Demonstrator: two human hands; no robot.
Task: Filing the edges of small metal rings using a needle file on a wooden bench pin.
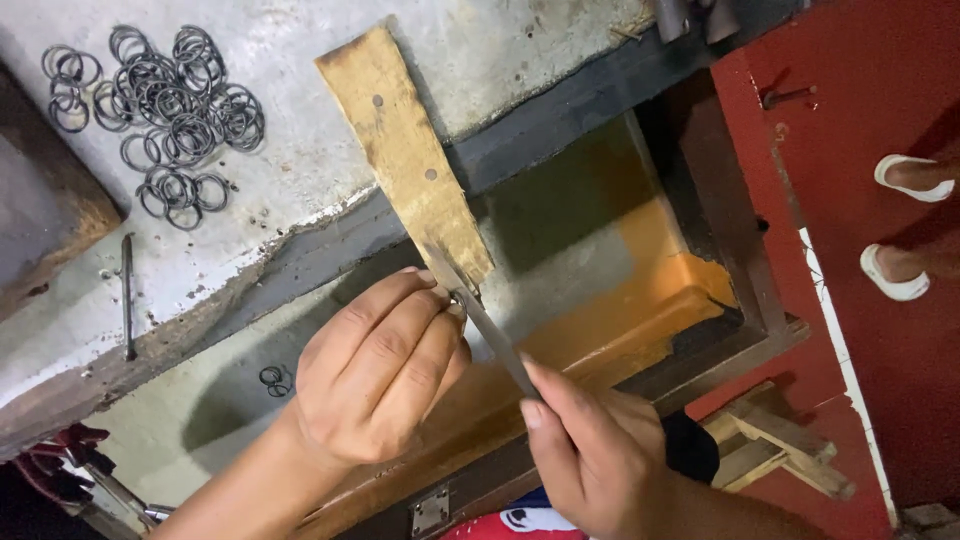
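1. Head view, looking straight down: left hand (375, 375) curled tight, fingertips pinched together on a small metal ring (457, 298), pressed against the lower tip of a wooden peg board (405, 160).
2. Right hand (590, 455) closed around the near end of a flat metal file (497, 345), with the blade running up and left from it, its far end meeting the ring just beside the left fingertips.
3. Peg board slanting up and away from the left hand, pale worn wood, a couple of dark nail heads along it, jutting off the edge of a scuffed grey bench (300, 120).
4. Pile of loose metal rings (165, 105) on the bench, well up and left of the left hand; a thin metal rod (128, 295) lying left of that hand.
5. Two more rings (273, 378) sitting just left of the left wrist, down in an orange-and-grey tray (640, 260) under both hands.
6. Red painted surface (850, 200) off to the right of the right hand, someone's white sandals (900, 220) beyond it.
7. No packages, labels or signs to be seen anywhere around the hands.
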